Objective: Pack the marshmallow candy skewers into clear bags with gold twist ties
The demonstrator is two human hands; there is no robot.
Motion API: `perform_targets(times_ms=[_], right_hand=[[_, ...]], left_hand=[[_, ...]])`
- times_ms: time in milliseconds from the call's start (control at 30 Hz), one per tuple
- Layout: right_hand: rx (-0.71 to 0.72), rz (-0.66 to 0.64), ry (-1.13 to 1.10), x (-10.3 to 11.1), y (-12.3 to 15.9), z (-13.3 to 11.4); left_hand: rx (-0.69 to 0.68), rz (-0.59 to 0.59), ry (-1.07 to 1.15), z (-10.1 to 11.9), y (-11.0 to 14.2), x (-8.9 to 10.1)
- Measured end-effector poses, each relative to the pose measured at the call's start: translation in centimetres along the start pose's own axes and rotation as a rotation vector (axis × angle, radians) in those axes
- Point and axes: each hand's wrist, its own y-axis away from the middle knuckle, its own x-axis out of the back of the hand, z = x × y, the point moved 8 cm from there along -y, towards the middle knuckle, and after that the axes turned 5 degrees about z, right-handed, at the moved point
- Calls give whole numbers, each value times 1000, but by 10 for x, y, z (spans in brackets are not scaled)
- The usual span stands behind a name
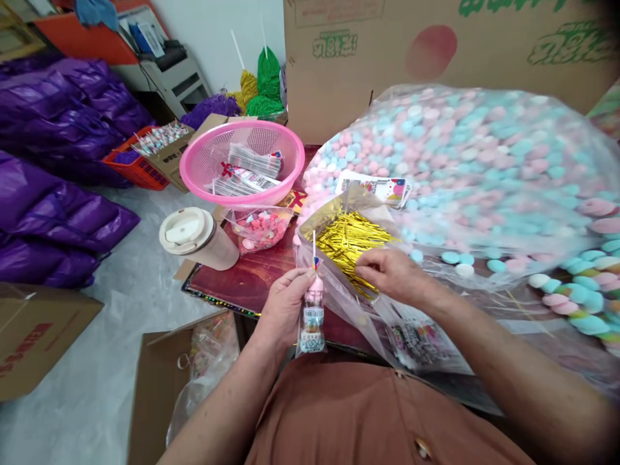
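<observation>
Ties (pixel 346 239) are gold, bagged sweets (pixel 455 148) pink, blue and white.

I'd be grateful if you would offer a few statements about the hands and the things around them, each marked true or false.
1. The left hand holds a small clear packet. True.
2. The right hand is inside the pink basket. False: the right hand is at the gold strips.
3. The pink basket contains flat printed packets. True.
4. The cup has no lid. False: a white lid covers the cup.
5. A white stick extends from the small clear packet. True.
</observation>
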Motion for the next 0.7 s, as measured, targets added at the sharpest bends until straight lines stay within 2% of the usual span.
perform_targets(times_ms=[133,267,333,433,567,700], right_hand=[[4,119,-100,26,3,13],[-60,247,-105,46,15,19],[-94,285,-202,49,22,20],[-113,268,-363,42,27,22],[-174,310,-259,38,23,36],[-234,380,-145,59,26,48]], left_hand=[[-14,-16,26,0,1,-8],[-15,-97,-3,-2,4,-21],[-14,-131,-6,-3,6,-28],[-5,-140,-9,-6,6,-37],[-5,-124,-6,-9,3,-48],[1,-113,-15,-10,2,-53]])
